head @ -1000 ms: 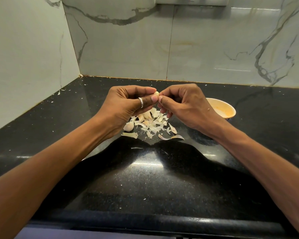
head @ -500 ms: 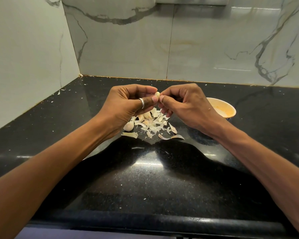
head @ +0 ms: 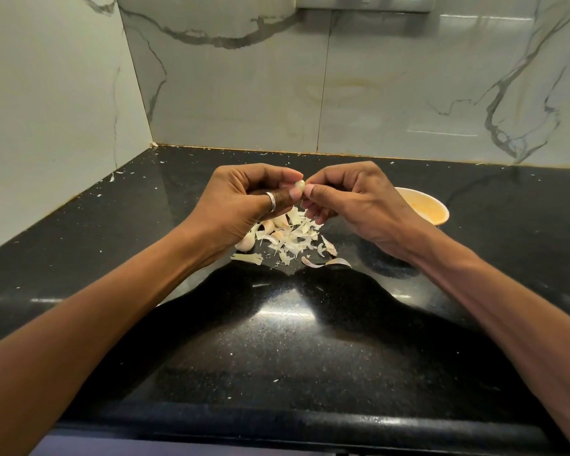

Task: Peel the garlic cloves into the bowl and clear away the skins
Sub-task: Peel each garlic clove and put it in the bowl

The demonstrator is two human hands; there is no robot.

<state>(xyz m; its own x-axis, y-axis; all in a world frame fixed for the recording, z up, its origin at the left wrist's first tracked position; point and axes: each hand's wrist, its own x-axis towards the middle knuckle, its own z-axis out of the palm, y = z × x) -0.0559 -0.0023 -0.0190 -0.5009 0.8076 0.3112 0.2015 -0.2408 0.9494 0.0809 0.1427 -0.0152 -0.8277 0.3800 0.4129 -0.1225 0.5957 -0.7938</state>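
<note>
Thumb and forefinger of the left hand (head: 241,209) pinch a small garlic clove (head: 299,184) up over the black counter (head: 277,357), right hand (head: 356,200) pinching its other side. Skins (head: 293,240) piled right underneath, orange bowl (head: 431,210) just behind the right wrist.

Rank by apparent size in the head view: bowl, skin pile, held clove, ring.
1. skin pile
2. bowl, partly hidden behind the right hand
3. held clove and ring, too alike to rank
</note>
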